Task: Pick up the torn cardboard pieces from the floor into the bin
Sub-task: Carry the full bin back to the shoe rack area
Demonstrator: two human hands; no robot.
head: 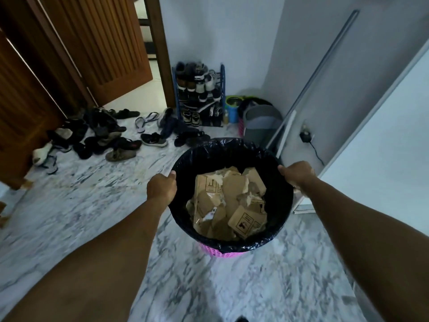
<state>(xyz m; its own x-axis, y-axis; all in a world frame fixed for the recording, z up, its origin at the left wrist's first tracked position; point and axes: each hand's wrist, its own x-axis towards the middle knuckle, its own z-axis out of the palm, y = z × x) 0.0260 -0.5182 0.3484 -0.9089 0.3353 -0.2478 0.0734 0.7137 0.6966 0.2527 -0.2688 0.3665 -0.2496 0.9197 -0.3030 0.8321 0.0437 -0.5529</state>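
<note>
I am looking down at a pink bin (222, 252) with a black bag (232, 149) in it. My left hand (161, 188) is gripping the left side of the rim, with its fingers curled over the edge. My right hand (298, 174) is gripping the right side of the rim in the same way, with its thumb (282, 169) lying on the bag. I cannot tell if the bin is standing on the floor (76, 205) or hanging just above it. The torn cardboard pieces (229, 205) are lying in a heap inside the bin, some with black marks printed on them. Behind the bin, many shoes (109, 133) are lying about on the marble floor near a brown door (104, 47). A blue shoe rack (199, 94) is standing by the wall, and a grey bucket (261, 123) is sitting just beside it. A plug (305, 135) with a cord is hanging on the right wall.
</note>
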